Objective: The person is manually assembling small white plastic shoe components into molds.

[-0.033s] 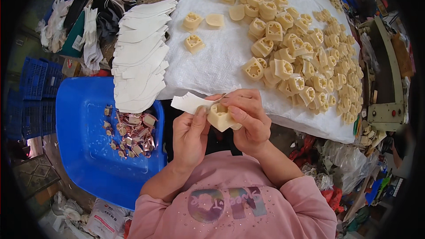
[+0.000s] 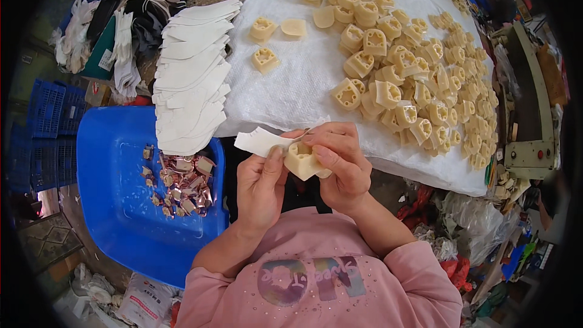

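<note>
Between my two hands, in front of my chest, is a cream-coloured hollow plastic piece (image 2: 301, 163) with a pointed corner towards me. A white curved strip (image 2: 260, 141), paper or cloth, lies against its far side and sticks out to the left. My left hand (image 2: 262, 179) is closed, its thumb on the near left of the piece and its fingers behind the strip. My right hand (image 2: 343, 161) pinches the piece and the strip's right end from the other side. Its fingertips hide part of both.
White-covered table (image 2: 267, 97) ahead, bearing a large pile of similar cream pieces (image 2: 401, 64) and a few loose ones. Overlapping white strips (image 2: 193, 73) fan out at its left. A blue tub (image 2: 115, 206) holding shiny coppery pieces (image 2: 185, 185) stands at my left. Plastic bags (image 2: 470, 218) lie right.
</note>
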